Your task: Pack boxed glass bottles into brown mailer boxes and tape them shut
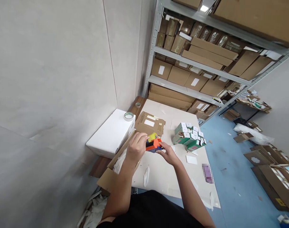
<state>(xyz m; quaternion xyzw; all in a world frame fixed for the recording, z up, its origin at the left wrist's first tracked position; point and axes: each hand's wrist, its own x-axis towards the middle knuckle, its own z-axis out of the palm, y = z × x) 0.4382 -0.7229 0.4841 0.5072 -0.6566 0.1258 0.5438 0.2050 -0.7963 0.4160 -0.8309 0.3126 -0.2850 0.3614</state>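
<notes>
Over the near part of the table, my right hand [167,152] grips an orange and blue object [157,144] with a black section; its exact kind is unclear. A yellow part or item [152,136] shows just behind it, and I cannot tell whether the two are joined. My left hand [137,145] is closed at the object's left side, fingertips pinched near the yellow part; what they hold is hidden. A flattened cardboard piece [148,123] with white labels lies beyond both hands.
Green and white small boxes [190,136] cluster at the table's right. A white box [111,133] bearing a tape roll [128,116] stands left, beside an open carton [108,179]. A white card [191,160] lies on the table [158,177]. Shelves of cartons [179,76] rise behind.
</notes>
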